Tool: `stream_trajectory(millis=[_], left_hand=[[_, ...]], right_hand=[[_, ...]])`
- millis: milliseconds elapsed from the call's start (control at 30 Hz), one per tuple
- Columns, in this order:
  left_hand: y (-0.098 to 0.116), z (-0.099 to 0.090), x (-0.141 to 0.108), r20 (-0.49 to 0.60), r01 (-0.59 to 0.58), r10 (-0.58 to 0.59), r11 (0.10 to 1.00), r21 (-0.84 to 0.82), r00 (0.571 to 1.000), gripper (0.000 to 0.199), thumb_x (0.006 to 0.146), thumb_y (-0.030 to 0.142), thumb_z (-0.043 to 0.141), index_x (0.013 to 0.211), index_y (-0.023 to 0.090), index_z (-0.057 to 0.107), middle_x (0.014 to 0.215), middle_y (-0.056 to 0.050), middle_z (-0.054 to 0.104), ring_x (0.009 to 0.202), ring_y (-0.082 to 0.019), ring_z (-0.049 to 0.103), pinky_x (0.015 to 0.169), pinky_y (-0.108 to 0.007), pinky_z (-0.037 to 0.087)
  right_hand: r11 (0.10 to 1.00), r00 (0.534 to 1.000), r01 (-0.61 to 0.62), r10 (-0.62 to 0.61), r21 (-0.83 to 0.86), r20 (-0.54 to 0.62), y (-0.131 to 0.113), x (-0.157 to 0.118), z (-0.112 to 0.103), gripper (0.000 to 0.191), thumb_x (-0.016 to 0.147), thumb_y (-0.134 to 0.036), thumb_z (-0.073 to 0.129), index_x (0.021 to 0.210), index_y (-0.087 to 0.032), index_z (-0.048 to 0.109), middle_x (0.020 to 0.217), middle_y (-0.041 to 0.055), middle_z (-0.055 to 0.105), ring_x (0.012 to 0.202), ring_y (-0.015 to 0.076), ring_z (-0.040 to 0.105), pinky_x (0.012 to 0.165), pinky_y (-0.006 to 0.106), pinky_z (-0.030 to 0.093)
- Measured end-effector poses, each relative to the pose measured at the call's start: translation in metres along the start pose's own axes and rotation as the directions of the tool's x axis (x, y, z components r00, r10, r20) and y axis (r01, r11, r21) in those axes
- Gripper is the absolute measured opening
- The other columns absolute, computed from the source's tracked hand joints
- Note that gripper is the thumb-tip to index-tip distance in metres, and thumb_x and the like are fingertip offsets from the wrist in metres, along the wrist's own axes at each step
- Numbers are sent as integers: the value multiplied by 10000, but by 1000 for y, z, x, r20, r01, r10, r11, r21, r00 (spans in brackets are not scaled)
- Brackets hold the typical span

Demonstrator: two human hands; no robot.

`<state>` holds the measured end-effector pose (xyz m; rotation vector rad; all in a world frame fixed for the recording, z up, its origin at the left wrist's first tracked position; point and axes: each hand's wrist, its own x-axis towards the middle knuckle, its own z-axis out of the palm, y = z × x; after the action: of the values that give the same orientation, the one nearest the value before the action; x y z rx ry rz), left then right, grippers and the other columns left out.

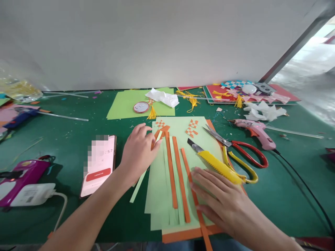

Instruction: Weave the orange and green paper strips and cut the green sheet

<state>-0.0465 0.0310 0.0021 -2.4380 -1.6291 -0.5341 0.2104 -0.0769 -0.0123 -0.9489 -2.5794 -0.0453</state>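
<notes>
My left hand (138,150) is closed in a pinch at the left edge of the pale green paper sheets (214,146). Between its thumb and fingers are the ends of woven paper strips, orange and light green; a light green strip (138,186) trails below the hand. My right hand (220,197) lies flat on the sheets, fingers stretched out and touching a long orange paper strip (186,162). More orange strips (179,174) lie between the hands. Small orange-and-green woven pieces (192,129) rest near the top of the sheets.
To the right are a yellow utility knife (213,162), scissors (248,151) and a pink glue gun (258,132) with its cord. A phone (101,164) and a purple power strip (23,177) lie left. Behind are green card (117,104), crumpled tissue (163,97) and yellow tassels (192,101).
</notes>
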Motion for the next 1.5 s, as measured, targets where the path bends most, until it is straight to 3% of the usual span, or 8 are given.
stream_trajectory(millis=[367, 667, 867, 967, 1067, 1267, 1400, 1500], left_hand=[[-4, 10, -7, 38, 14, -14, 1000, 5, 999, 234, 892, 308, 548, 740, 141, 613, 1183, -200, 580, 1277, -381, 441, 954, -543, 488], [5, -3, -1, 101, 123, -94, 934, -335, 990, 217, 911, 282, 526, 737, 164, 580, 1118, -119, 582, 1160, -298, 496, 990, -489, 422], [29, -22, -1, 375, 436, -223, 458, -775, 900, 262, 932, 423, 501, 805, 196, 535, 555, 49, 489, 509, -113, 499, 492, -219, 400], [47, -23, -9, 473, 497, -159, 196, -845, 867, 236, 921, 405, 525, 800, 203, 506, 487, 70, 502, 414, -98, 491, 418, -193, 369], [62, -21, -16, 500, 502, -49, 107, -858, 865, 195, 923, 369, 536, 813, 213, 495, 507, 68, 569, 458, -115, 578, 471, -207, 449], [64, -13, -20, 451, 454, -67, 197, -869, 890, 239, 956, 411, 468, 822, 213, 475, 614, 45, 602, 557, -142, 639, 552, -251, 501], [52, -8, -19, 221, 148, 50, 598, -787, 974, 229, 980, 341, 437, 847, 192, 549, 787, -11, 634, 731, -152, 621, 676, -282, 488], [44, -7, -20, 70, -267, 379, 759, -594, 923, 227, 974, 275, 457, 831, 173, 601, 819, -44, 652, 834, -185, 601, 773, -331, 472]], right_hand=[[997, 997, -64, 66, -45, 39, -3, 27, 18, 355, 944, -291, 506, 1236, -122, 615, 1322, 123, 595, 1256, 284, 524, 1010, 468, 499], [976, 976, -153, 174, 155, -133, 1, 20, 15, 299, 915, -163, 535, 1199, -123, 622, 1196, 120, 659, 1189, 242, 566, 970, 407, 515], [871, 882, -273, 397, 409, -256, -2, 28, 5, 195, 911, -146, 521, 1016, -174, 684, 905, 67, 710, 840, 166, 669, 745, 285, 570], [673, 848, -420, 531, 609, -2, -7, 37, -3, 177, 931, -256, 514, 929, -216, 686, 774, 15, 698, 643, 126, 647, 528, 202, 527], [515, 833, -487, 517, 705, 197, -15, 45, -5, 305, 945, -352, 474, 707, -208, 600, 567, -30, 569, 477, 93, 518, 424, 180, 430], [390, 763, -592, 553, 705, 335, -16, 47, -1, 418, 929, -367, 473, 553, -207, 385, 457, -54, 398, 415, 84, 381, 377, 197, 313], [617, 774, -599, 609, 511, 172, -4, 42, 4, 455, 926, -374, 487, 520, -200, 377, 441, -54, 386, 402, 81, 362, 391, 207, 285], [808, 829, -546, 559, 220, 7, 2, 36, 13, 424, 943, -346, 473, 547, -198, 441, 467, -34, 477, 399, 91, 396, 418, 244, 253]])
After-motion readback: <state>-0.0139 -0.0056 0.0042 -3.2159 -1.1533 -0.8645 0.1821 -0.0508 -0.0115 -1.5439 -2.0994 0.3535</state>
